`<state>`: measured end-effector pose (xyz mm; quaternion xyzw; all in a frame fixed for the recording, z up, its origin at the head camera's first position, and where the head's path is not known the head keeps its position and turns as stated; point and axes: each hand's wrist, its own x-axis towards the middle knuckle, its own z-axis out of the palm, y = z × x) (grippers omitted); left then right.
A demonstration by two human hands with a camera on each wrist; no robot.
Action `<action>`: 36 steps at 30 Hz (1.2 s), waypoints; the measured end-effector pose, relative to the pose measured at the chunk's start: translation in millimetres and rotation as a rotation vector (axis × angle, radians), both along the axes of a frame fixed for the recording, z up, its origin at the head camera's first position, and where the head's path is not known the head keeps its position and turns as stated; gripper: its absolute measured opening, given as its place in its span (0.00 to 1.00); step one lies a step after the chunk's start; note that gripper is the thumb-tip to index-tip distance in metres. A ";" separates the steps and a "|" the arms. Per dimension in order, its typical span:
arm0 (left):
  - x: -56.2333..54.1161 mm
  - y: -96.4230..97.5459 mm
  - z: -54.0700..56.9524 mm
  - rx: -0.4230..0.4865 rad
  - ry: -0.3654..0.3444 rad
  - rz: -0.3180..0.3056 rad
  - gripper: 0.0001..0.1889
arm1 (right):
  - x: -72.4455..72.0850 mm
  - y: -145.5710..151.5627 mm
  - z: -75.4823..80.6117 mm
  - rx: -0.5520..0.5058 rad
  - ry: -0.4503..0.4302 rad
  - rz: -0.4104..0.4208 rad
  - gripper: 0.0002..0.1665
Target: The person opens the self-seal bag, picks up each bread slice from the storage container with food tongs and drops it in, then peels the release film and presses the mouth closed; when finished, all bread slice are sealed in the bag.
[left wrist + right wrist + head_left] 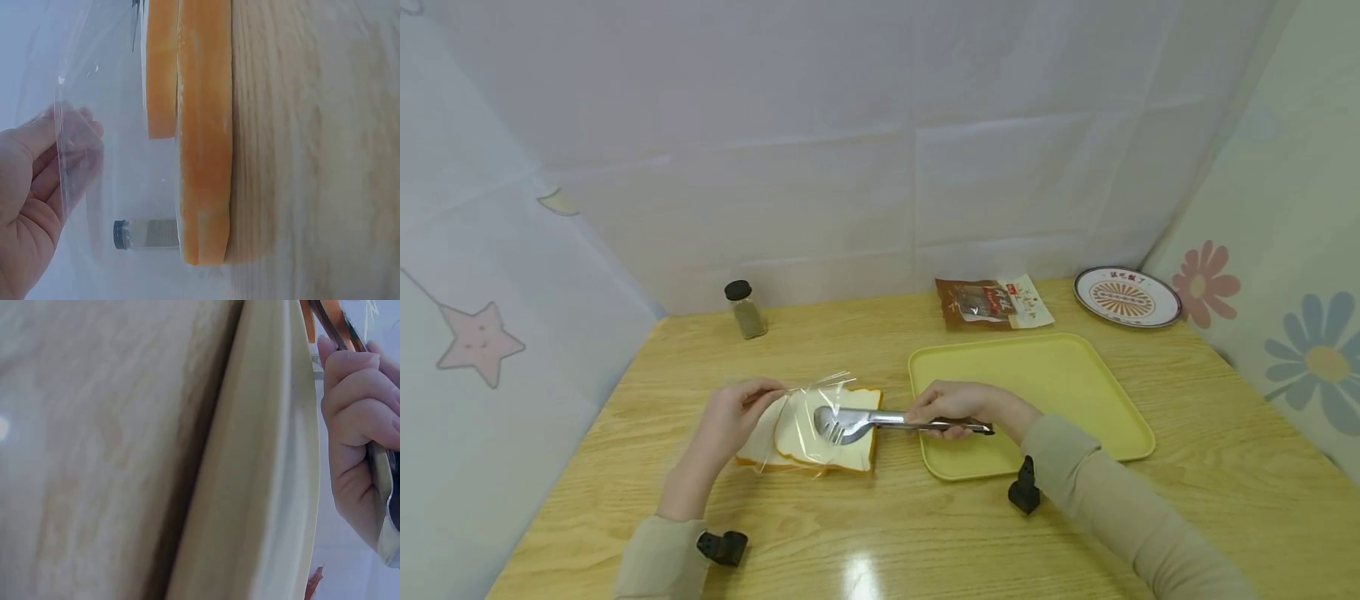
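Note:
My left hand [733, 421] pinches the edge of a clear plastic bag [805, 408] and holds it lifted on the left side. Two bread slices with orange crusts lie stacked on the table; in the left wrist view the upper slice [162, 81] sits offset on the lower slice [205, 144]. Seen from the head, the bag overlaps the bread. My right hand [951, 404] grips metal tongs [891, 419] by the handle, above the yellow tray's left part. The tongs' head lies flat over the upper slice, partly behind the shiny film.
The yellow tray [1037, 358] stands right of the bread. Behind it are a brown snack packet [988, 303] and a patterned white plate [1127, 283]. A black-capped spice jar [748, 312] stands at the back left, near the curtain wall [790, 208].

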<state>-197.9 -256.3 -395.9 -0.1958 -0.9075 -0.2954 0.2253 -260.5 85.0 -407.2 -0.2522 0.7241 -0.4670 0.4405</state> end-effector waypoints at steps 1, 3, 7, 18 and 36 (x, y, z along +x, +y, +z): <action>0.1 -0.1 0.3 0.001 0.003 0.002 0.05 | -0.4 0.9 0.2 -0.003 0.009 0.004 0.20; 0.4 -0.1 0.8 0.005 0.001 0.004 0.05 | -1.1 2.4 0.8 -0.004 0.022 0.009 0.20; 1.0 0.3 2.2 0.022 -0.002 0.010 0.04 | -1.9 4.0 1.4 0.001 0.062 0.014 0.19; 2.0 0.5 2.5 0.013 -0.076 0.026 0.05 | 2.4 4.6 3.0 -0.010 0.085 0.015 0.20; -0.3 4.5 -3.2 -0.064 0.020 -0.106 0.05 | 3.4 -2.5 -1.3 -0.045 0.024 0.013 0.21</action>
